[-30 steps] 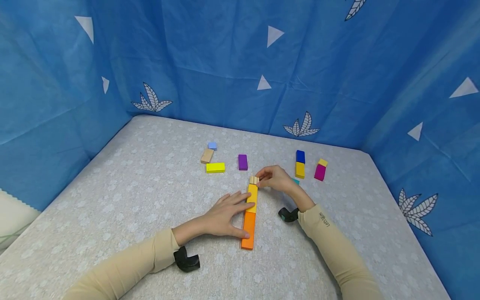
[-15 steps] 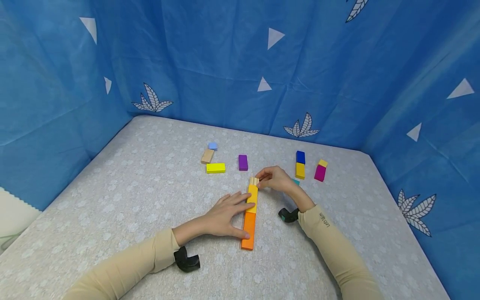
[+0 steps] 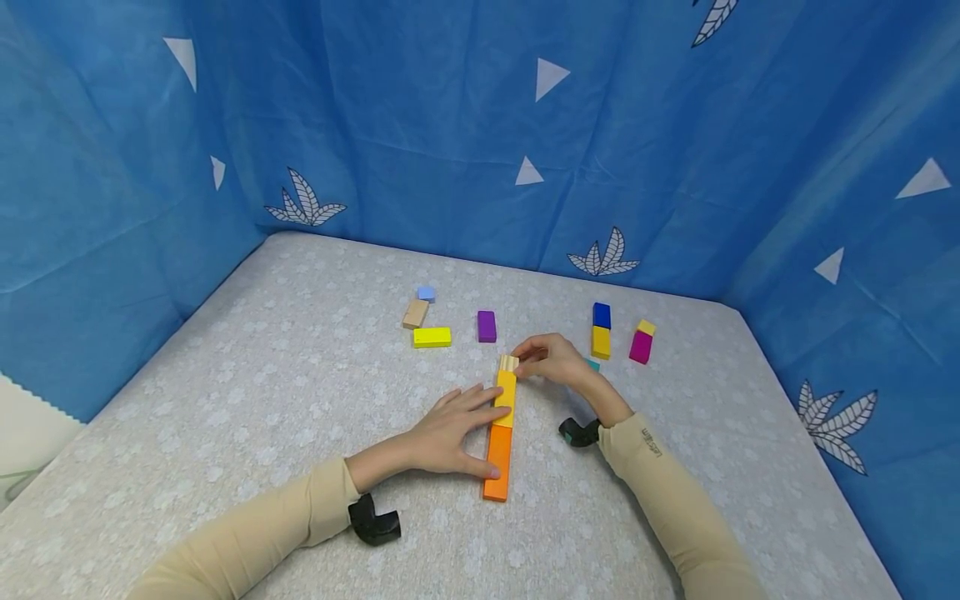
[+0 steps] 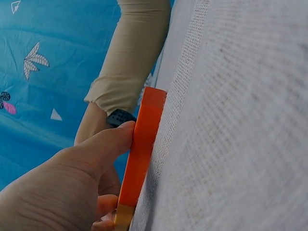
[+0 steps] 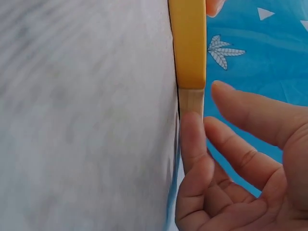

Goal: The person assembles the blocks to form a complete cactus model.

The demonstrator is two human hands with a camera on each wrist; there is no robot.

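Three blocks lie end to end in a line on the grey patterned table [image 3: 285,392]: an orange block [image 3: 497,462] nearest me, a yellow-orange block [image 3: 506,397], and a small wooden block [image 3: 508,362] at the far end. My left hand [image 3: 450,429] lies flat against the line's left side with straight fingers, its thumb [image 4: 108,144] pressing the orange block [image 4: 142,154]. My right hand [image 3: 549,358] is at the far end. One fingertip [image 5: 192,139] touches the wooden block [image 5: 191,101] beyond the yellow-orange block [image 5: 187,43], and its other fingers stand apart and loose.
Loose blocks lie farther back: light blue [image 3: 426,292], tan [image 3: 415,313], yellow [image 3: 431,337], purple [image 3: 487,326], a blue [image 3: 601,315] and yellow [image 3: 600,342] pair, magenta [image 3: 640,347] with a small yellow one [image 3: 646,327]. A teal block [image 3: 593,364] peeks from behind the right hand. Blue cloth walls [image 3: 450,142] enclose the table.
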